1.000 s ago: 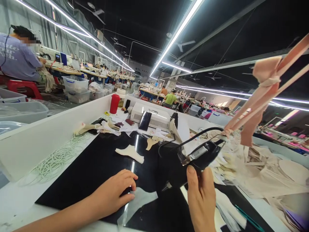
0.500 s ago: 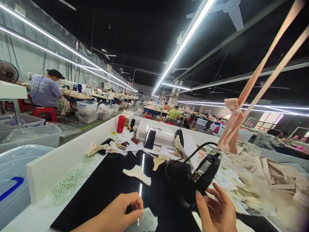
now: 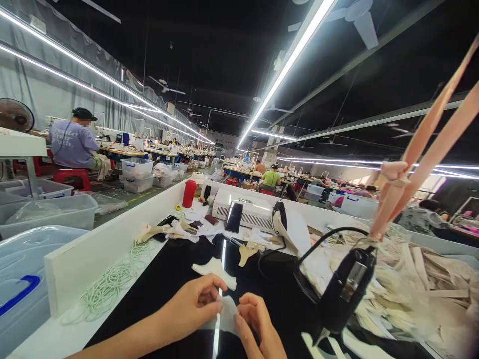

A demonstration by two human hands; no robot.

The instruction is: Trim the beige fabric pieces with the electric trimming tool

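My left hand (image 3: 192, 306) and my right hand (image 3: 256, 321) meet low in the middle, both pinching a small translucent white fabric piece (image 3: 226, 314) over the black work mat (image 3: 168, 279). The black hand-held iron tool (image 3: 346, 289) hangs free to the right on pink ribbon straps (image 3: 419, 164), its cord looping back over the mat. No hand touches it.
A white cut piece (image 3: 215, 269) and a beige one (image 3: 247, 252) lie on the mat. White cord coils (image 3: 112, 281) sit left beside the white divider wall (image 3: 105, 249). A white machine (image 3: 245, 209), red bottle (image 3: 188, 193) and heaped beige fabric (image 3: 419, 284) surround it. Other workers sit at far tables.
My right hand let go of the black tool, which swung away to the right on its straps, and came left to join my left hand on the fabric piece.
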